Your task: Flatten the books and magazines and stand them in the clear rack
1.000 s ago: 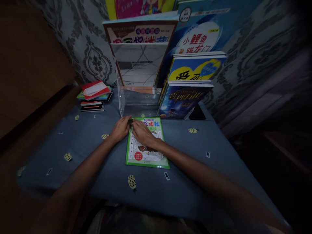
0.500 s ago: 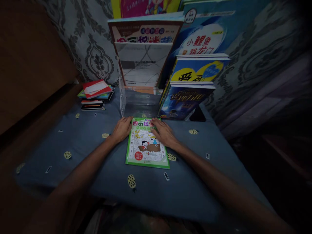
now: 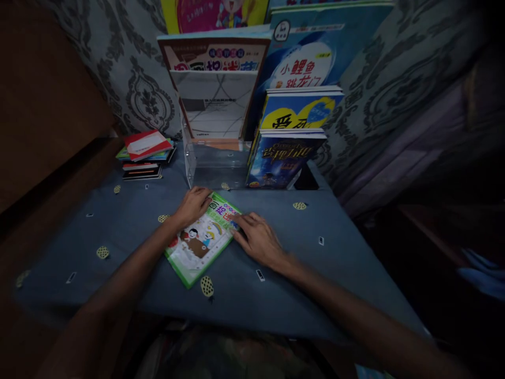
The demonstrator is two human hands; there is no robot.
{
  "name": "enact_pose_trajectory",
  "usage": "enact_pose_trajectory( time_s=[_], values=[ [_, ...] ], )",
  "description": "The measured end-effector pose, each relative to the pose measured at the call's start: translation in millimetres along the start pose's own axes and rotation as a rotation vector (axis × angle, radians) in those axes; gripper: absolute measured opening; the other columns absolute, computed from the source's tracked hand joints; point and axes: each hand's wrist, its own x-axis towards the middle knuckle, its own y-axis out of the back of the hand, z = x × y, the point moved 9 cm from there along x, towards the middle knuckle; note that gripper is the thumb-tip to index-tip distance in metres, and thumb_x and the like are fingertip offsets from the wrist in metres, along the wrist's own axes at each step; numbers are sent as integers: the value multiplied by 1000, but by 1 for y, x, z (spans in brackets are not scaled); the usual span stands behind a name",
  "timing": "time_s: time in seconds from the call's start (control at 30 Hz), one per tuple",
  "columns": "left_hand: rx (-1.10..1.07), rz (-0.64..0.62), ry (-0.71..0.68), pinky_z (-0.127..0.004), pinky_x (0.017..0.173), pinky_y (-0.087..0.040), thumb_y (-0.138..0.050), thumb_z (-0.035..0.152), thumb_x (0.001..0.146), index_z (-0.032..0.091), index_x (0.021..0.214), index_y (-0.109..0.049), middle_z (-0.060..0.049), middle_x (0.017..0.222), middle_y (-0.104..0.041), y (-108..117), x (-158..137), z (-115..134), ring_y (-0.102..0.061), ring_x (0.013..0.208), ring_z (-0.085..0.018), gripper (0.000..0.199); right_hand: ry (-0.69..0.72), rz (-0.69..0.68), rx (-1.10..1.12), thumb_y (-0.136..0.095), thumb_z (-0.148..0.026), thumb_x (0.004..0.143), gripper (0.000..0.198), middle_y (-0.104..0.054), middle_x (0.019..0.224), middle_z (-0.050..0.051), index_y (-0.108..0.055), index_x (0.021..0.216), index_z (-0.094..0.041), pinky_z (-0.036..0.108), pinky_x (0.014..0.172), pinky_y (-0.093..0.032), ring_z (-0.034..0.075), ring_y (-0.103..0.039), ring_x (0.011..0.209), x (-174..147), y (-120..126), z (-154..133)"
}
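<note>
A thin picture book [image 3: 201, 239] with a green border lies face up and slanted on the cloth, its top pointing to the upper right. My left hand [image 3: 193, 205] grips it at the upper left edge, fingers bent over the corner. At the right edge, near the top, my right hand [image 3: 258, 239] has its fingers on the cover, with the thumb apart beside the edge. Part of the title is hidden under the fingers. Just behind stands a clear acrylic book rack [image 3: 216, 176].
Several upright books fill the rack, among them a dark blue book [image 3: 284, 160] and a grey-white booklet [image 3: 215, 105]. A small stack of books [image 3: 145, 152] lies at the back left. Patterned curtain [image 3: 152, 100] hangs behind the blue tablecloth [image 3: 130, 226].
The picture book has turned clockwise, its bottom swinging to the left. My right hand has moved down from the top of the cover to the right edge. The view has shifted a little.
</note>
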Motion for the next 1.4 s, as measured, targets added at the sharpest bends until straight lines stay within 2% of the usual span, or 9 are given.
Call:
enact_pose_trajectory(
  time_s=[0.13,0.23,0.33,0.43,0.53,0.7,0.87,1.1,1.4],
  values=[
    [97,-109,-25,-50,105,-45,-45,27,100,15,122,-61,-15,126,-68,-5,-1,16,-54,126,-31,30,28,51,271,-45,-34,101,35,-77,102,11,-70,119,-18,43,87,-53,26,-67,89,4,1,15],
    [155,-157,19,-53,106,-44,-47,33,101,12,129,-58,-19,140,-59,-7,-8,33,-50,133,-35,37,-85,74,576,-46,-38,99,36,-79,97,8,-71,114,-18,40,83,-56,24,-71,89,13,-4,49],
    [170,-164,-2,-53,108,-41,-48,44,101,12,132,-57,-20,142,-57,-9,-16,64,-49,135,-35,45,-194,63,807,-49,-45,95,41,-79,92,9,-70,114,-15,35,74,-58,23,-73,83,17,-12,73],
    [206,-194,-52,-51,111,-39,-54,56,96,10,133,-55,-21,143,-56,-13,-24,97,-49,135,-35,59,-231,66,884,-54,-49,92,42,-79,89,9,-70,111,-14,33,72,-57,20,-73,78,15,-13,80],
    [261,-233,-73,-48,112,-39,-57,56,94,8,133,-54,-21,143,-55,-16,-26,117,-48,136,-35,62,-254,72,908,-57,-50,90,41,-79,84,8,-71,106,-15,31,70,-56,19,-71,74,14,-13,81],
    [308,-252,-46,-44,109,-44,-57,46,97,9,129,-58,-17,135,-62,-16,-23,119,-55,128,-31,49,-276,106,913,-58,-49,90,38,-77,77,6,-72,104,-17,30,66,-55,18,-70,70,11,-10,84],
    [372,-267,-74,-42,102,-52,-56,39,99,6,124,-62,-18,129,-67,-16,-22,124,-60,123,-31,41,-287,146,939,-57,-48,91,37,-76,76,5,-72,105,-17,29,65,-55,17,-70,70,9,-7,85],
    [382,-184,-118,-41,94,-57,-51,32,100,5,121,-65,-18,123,-70,-15,-22,128,-65,116,-29,36,-272,188,972,-58,-49,92,38,-76,78,5,-72,105,-17,28,62,-55,15,-68,66,8,-2,85],
    [382,-144,-146,-40,91,-59,-46,25,101,8,114,-69,-17,118,-72,-13,-22,131,-67,110,-27,31,-265,205,969,-56,-48,94,36,-76,82,5,-71,106,-17,22,46,-45,8,-56,48,6,4,79]
  ],
)
